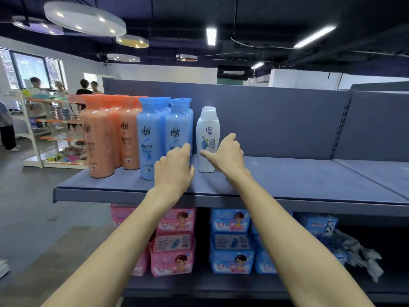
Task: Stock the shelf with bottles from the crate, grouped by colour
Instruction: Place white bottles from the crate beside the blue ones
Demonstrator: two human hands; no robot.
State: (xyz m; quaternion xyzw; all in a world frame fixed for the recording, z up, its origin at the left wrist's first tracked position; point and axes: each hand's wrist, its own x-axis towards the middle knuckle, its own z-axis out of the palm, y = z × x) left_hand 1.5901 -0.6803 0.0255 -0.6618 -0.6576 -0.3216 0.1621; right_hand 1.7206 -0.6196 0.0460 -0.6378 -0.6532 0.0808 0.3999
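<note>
Right hand (228, 152) wraps the white bottle (207, 138), upright on the shelf (287, 178), at three o'clock of the blue bottles (163, 134). Left hand (174, 167) rests loosely curled against the front blue one, holding nothing. Tall, narrow bottles: one nudge from either hand could topple the row, orange bottles (106, 134) too.
</note>
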